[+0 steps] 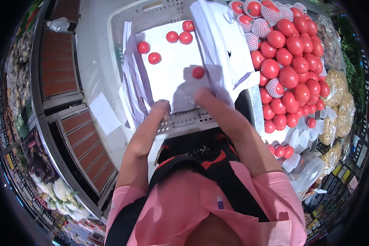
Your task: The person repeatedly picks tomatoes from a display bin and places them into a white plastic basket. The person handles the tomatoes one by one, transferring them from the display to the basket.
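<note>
Before me stands a white plastic crate (147,13) lined with white paper (172,83). Several loose red tomatoes lie on the liner, among them a pair touching at the back, a tomato (154,58) at the left and another tomato (198,72) at the right. My left hand (162,108) is curled at the crate's near left, beside the paper's edge; whether it grips anything is hidden. Blurred, my right hand (206,96) reaches over the near right of the crate, just short of the right tomato. Its fingers are not clear.
To the right rises a heap of tomatoes (289,77), some in foam net sleeves (261,27). Bagged goods (335,89) and clear plastic tubs (312,172) lie beyond. A sheet of paper (105,113) is on the tiled floor, near a produce stand with slatted panels (86,147).
</note>
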Available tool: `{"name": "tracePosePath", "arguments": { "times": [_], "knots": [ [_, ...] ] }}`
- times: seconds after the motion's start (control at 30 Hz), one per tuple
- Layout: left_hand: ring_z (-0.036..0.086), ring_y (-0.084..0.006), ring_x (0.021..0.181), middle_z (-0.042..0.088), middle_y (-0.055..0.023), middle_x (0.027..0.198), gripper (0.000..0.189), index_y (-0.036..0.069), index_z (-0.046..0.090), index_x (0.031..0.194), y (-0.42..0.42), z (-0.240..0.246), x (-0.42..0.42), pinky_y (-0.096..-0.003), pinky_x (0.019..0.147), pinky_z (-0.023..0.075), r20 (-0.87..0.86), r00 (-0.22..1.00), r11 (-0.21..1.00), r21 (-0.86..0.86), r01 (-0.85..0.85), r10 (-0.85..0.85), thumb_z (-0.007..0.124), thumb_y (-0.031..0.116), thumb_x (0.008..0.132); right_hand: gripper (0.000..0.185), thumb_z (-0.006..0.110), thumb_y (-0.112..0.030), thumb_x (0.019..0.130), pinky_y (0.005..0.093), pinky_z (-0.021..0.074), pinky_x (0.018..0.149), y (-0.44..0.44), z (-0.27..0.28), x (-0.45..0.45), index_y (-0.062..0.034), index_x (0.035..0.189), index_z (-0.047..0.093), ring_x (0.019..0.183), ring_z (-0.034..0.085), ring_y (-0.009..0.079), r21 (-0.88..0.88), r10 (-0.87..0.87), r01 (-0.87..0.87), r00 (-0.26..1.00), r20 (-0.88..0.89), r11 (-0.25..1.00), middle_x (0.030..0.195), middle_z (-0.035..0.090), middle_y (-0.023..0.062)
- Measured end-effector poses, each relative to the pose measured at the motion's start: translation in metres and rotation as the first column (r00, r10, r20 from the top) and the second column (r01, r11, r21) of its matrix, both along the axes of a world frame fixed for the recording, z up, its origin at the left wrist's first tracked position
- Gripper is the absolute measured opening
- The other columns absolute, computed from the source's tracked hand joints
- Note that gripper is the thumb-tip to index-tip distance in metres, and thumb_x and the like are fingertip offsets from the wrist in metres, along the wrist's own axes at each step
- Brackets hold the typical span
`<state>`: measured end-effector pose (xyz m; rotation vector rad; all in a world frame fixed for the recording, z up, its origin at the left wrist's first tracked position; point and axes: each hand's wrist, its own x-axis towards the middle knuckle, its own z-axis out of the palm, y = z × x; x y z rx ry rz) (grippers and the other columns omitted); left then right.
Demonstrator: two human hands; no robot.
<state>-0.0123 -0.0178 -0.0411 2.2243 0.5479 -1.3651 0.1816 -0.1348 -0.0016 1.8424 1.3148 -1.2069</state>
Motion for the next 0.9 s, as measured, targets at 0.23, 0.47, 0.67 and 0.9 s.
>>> {"name": "tracePosePath", "arguments": {
  "times": [0.23, 0.47, 0.67, 0.9],
  "knots": [
    [0.067, -0.0247, 0.081, 0.067, -0.0138, 0.092, 0.061, 0.004, 0.061, 0.109, 0.013, -0.001, 0.014, -0.0357, 0.073, 0.0553, 0.034, 0.777, 0.737, -0.342, -0.583, 0.629, 0.079, 0.042, 0.064, 0.048, 0.067, -0.027, 0.081, 0.0544, 0.0495, 0.090, -0.010, -0.010, -0.005, -0.0123, 0.127, 0.063, 0.114, 0.062, 0.0315, 0.051, 0.087, -0.092, 0.992, 0.096, 0.994, 0.124, 0.065, 0.0106],
    [0.057, -0.0094, 0.055, 0.063, -0.0030, 0.085, 0.040, 0.014, 0.057, 0.111, 0.027, 0.085, 0.052, -0.0207, 0.043, 0.0406, -0.044, 0.504, 0.412, -0.515, -0.751, 0.863, 0.070, 0.034, 0.079, 0.062, 0.078, -0.036, 0.064, 0.0429, 0.0503, 0.088, -0.009, 0.112, 0.014, -0.0079, 0.115, 0.058, 0.110, 0.059, 0.0388, 0.418, -0.461, 0.622, 0.778, -0.426, 0.662, 0.112, 0.058, 0.0265],
    [0.059, -0.0106, 0.060, 0.062, -0.0043, 0.087, 0.044, 0.014, 0.051, 0.122, -0.005, 0.174, 0.070, -0.0190, 0.047, 0.0448, -0.106, 0.327, 0.153, -0.723, -0.674, 0.939, 0.068, 0.030, 0.085, 0.064, 0.077, -0.020, 0.068, 0.0375, 0.0466, 0.094, -0.170, 0.227, 0.054, -0.0101, 0.127, 0.055, 0.111, 0.057, 0.0337, 0.660, -0.222, 0.736, 0.626, -0.748, -0.151, 0.122, 0.052, 0.0168],
    [0.062, -0.0164, 0.077, 0.061, -0.0142, 0.107, 0.053, 0.012, 0.044, 0.131, -0.072, 0.229, 0.133, -0.0216, 0.054, 0.0490, -0.096, 0.541, 0.154, -0.905, -0.397, 0.835, 0.064, 0.037, 0.090, 0.057, 0.078, -0.022, 0.080, 0.0363, 0.0431, 0.100, -0.371, 0.218, 0.136, -0.0075, 0.130, 0.055, 0.116, 0.055, 0.0214, 0.777, -0.777, 0.250, 0.122, -0.617, -0.577, 0.127, 0.058, 0.0096]
  ]
}}
